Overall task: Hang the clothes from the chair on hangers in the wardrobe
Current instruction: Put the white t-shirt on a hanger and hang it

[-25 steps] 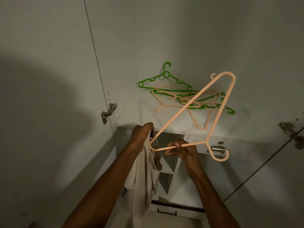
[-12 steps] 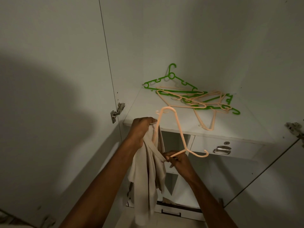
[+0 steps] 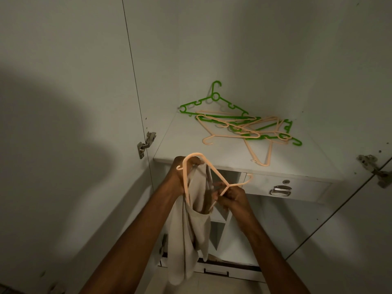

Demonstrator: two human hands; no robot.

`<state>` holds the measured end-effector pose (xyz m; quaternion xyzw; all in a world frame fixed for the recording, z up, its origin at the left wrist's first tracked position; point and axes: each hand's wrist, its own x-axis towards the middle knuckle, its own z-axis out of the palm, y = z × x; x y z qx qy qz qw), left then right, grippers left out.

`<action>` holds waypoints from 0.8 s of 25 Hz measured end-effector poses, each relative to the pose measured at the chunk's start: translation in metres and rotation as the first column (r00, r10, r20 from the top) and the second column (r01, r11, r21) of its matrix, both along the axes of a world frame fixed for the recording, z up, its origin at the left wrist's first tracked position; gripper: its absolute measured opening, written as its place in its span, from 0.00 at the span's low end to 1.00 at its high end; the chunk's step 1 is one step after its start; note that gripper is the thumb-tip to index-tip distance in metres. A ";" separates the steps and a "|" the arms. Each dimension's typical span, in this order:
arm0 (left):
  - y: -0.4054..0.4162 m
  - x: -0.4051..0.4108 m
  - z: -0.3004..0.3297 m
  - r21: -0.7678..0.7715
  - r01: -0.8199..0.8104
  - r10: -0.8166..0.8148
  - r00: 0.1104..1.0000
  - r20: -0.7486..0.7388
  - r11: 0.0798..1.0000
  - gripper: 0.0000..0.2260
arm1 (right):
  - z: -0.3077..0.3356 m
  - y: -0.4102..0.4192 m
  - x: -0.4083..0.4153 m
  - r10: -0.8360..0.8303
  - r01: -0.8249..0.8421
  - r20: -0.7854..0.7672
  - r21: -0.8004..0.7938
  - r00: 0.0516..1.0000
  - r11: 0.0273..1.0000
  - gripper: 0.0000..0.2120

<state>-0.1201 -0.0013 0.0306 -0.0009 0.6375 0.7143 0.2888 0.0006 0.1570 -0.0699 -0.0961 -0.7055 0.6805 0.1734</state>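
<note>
- At lower centre of the frame, a beige garment of soft, creased cloth hangs in loose vertical folds, its top bunched at the shelf edge.
- Left hand: fingers curled round the gathered top of the garment, gripping it just below the shelf front.
- Peach hanger: thin, smooth plastic rod bent into a triangle; one arm runs down into the garment opening, the rounded corner arches over the left hand.
- Right hand: fingers curled, pinching the hanger at the junction near its hook, just right of the garment.
- White shelf: flat, matte laminate board with a squared front edge, at centre frame.
- Loose hangers: a tangled pile of green notched and peach plain plastic hangers lying flat toward the rear of the shelf, upper centre-right.
- Drawer: white front below the shelf, right of the hands, fitted with a metal loop handle and a round lock.
- Metal hinge: fixed to the wardrobe side panel at centre left.
</note>
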 end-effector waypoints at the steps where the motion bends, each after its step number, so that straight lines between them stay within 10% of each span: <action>1: -0.001 0.002 -0.001 0.020 -0.016 0.015 0.999 0.042 1.000 0.10 | 0.007 0.000 0.001 -0.023 0.019 -0.032 -0.112 0.999 0.994 0.13; 6: 0.002 0.005 0.006 0.026 -0.028 0.031 0.993 -0.116 0.999 0.05 | 0.024 0.011 0.006 -0.116 0.086 -0.016 -0.574 0.993 0.815 0.11; 16: 0.001 -0.007 0.006 -0.086 0.089 -0.108 0.963 -0.247 0.992 0.01 | 0.007 0.006 0.008 -0.324 0.279 0.069 -0.693 0.944 0.665 0.19; 20: -0.012 -0.020 0.002 -0.236 0.065 -0.111 0.976 -0.188 0.970 0.18 | 0.003 0.031 0.015 -0.553 0.487 0.038 -0.526 0.832 0.698 0.20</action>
